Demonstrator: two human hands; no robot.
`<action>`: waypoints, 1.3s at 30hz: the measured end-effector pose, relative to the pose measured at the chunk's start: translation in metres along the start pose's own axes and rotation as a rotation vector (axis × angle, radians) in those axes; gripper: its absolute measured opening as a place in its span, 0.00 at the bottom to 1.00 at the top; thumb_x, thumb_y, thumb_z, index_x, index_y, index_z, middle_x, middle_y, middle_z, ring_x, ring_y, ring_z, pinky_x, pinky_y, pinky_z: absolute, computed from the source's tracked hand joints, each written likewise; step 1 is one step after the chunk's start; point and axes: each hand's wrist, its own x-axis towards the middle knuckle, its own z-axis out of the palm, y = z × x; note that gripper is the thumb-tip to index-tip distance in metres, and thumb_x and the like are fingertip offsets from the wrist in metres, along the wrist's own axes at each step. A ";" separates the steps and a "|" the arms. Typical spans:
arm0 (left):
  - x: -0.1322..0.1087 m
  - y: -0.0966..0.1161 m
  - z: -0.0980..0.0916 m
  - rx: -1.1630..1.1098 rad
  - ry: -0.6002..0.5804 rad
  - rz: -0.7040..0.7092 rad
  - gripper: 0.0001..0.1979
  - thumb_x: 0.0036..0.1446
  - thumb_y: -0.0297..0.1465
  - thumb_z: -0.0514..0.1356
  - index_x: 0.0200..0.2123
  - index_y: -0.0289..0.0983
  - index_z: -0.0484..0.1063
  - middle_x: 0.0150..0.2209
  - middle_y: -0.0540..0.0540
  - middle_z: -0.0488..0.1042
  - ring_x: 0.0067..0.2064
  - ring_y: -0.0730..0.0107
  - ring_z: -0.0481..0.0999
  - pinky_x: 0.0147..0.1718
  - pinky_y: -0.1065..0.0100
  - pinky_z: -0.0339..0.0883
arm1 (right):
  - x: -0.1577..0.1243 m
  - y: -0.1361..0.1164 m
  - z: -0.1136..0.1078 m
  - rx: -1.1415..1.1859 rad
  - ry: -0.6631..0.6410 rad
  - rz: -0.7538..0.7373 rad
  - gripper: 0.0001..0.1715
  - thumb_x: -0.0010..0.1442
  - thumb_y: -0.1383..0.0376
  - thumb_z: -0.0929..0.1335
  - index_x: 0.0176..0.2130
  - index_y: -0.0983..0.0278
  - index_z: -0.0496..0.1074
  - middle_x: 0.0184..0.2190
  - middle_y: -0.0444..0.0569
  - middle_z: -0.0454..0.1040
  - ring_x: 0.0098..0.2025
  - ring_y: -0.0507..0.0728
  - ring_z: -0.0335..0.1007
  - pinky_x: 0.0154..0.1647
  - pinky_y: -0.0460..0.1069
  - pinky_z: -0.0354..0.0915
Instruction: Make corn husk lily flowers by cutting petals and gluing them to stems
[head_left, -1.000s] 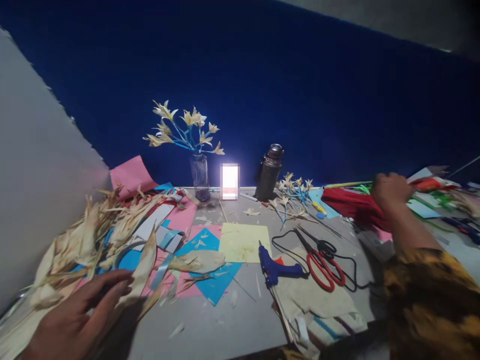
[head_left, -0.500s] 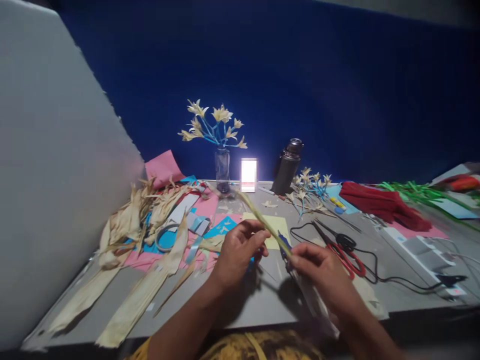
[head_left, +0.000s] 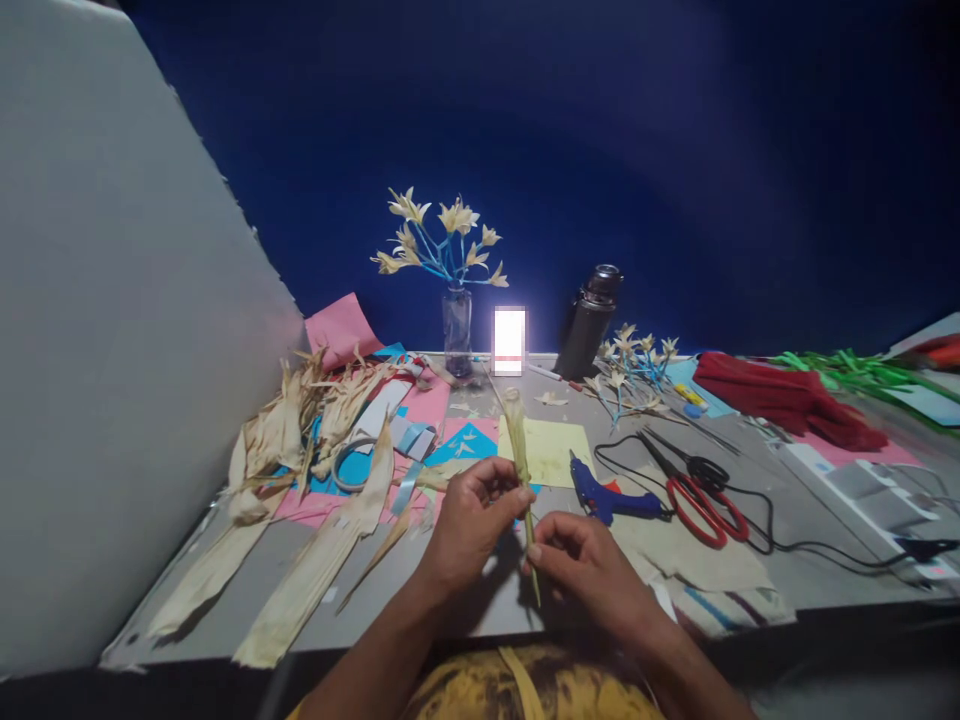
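Observation:
A pale yellow-green rolled corn husk strip (head_left: 517,430) stands nearly upright between my hands, wider at its top and narrowing to a point at the bottom. My left hand (head_left: 476,515) pinches it around the middle between thumb and fingers. Lower down, my right hand (head_left: 581,560) grips the thin part with thumb and fingertips, and the tip pokes out below. Just right of the strip lies a blue glue gun (head_left: 611,497) on the table. Behind it is a yellow sheet of paper (head_left: 555,450).
Dried husks (head_left: 307,580) and coloured paper spread over the left side. Red-handled scissors (head_left: 705,510) and a black cord lie right, near a power strip (head_left: 847,500). At the back stand a glass vase (head_left: 457,330) of husk flowers and a flask (head_left: 589,325).
The husk strip has swung from a slant to nearly upright. My right hand has moved left and down, uncovering the glue gun. The view has shifted slightly.

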 end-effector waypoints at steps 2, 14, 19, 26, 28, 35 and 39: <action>0.000 -0.004 -0.002 -0.009 0.001 -0.021 0.10 0.47 0.32 0.69 0.31 0.35 0.72 0.26 0.52 0.70 0.27 0.76 0.67 0.28 0.73 0.61 | 0.000 0.002 0.002 -0.046 0.014 -0.001 0.12 0.56 0.58 0.69 0.27 0.63 0.71 0.18 0.40 0.65 0.21 0.51 0.60 0.23 0.45 0.54; -0.006 -0.009 -0.004 0.058 -0.028 -0.076 0.10 0.51 0.35 0.66 0.25 0.34 0.73 0.21 0.51 0.69 0.23 0.75 0.67 0.26 0.71 0.61 | 0.002 -0.001 0.005 -0.115 0.106 -0.056 0.16 0.58 0.54 0.70 0.29 0.63 0.72 0.22 0.42 0.70 0.24 0.52 0.63 0.25 0.46 0.58; -0.006 -0.015 -0.008 -0.022 -0.051 -0.103 0.15 0.53 0.41 0.65 0.26 0.34 0.73 0.21 0.51 0.69 0.22 0.75 0.66 0.24 0.72 0.60 | 0.007 -0.006 0.007 -0.124 0.095 -0.083 0.16 0.58 0.54 0.70 0.29 0.63 0.74 0.23 0.43 0.73 0.22 0.51 0.64 0.24 0.46 0.59; 0.000 -0.018 -0.013 -0.043 0.020 -0.046 0.13 0.52 0.37 0.67 0.26 0.35 0.70 0.21 0.54 0.67 0.22 0.79 0.63 0.24 0.74 0.57 | 0.006 -0.007 0.015 -0.074 0.080 -0.059 0.14 0.55 0.57 0.72 0.26 0.63 0.69 0.19 0.39 0.66 0.20 0.50 0.63 0.22 0.45 0.58; 0.000 -0.018 -0.011 -0.053 -0.005 -0.066 0.14 0.50 0.36 0.69 0.23 0.34 0.69 0.19 0.54 0.66 0.21 0.79 0.63 0.23 0.75 0.57 | 0.009 -0.010 0.014 -0.034 0.100 -0.081 0.14 0.54 0.56 0.72 0.27 0.63 0.71 0.18 0.39 0.66 0.20 0.50 0.62 0.21 0.45 0.58; -0.003 -0.019 -0.014 -0.377 -0.186 -0.291 0.17 0.47 0.39 0.70 0.24 0.35 0.67 0.18 0.53 0.68 0.19 0.76 0.68 0.21 0.73 0.61 | 0.014 -0.003 0.007 0.352 -0.136 -0.008 0.24 0.58 0.47 0.70 0.33 0.67 0.76 0.16 0.42 0.70 0.15 0.48 0.60 0.19 0.44 0.59; -0.004 -0.018 -0.011 -0.359 -0.172 -0.282 0.19 0.49 0.44 0.68 0.24 0.35 0.67 0.19 0.52 0.67 0.19 0.75 0.68 0.21 0.71 0.61 | 0.013 -0.002 0.007 0.361 -0.097 -0.015 0.22 0.59 0.49 0.70 0.33 0.67 0.76 0.17 0.42 0.71 0.15 0.48 0.61 0.20 0.44 0.60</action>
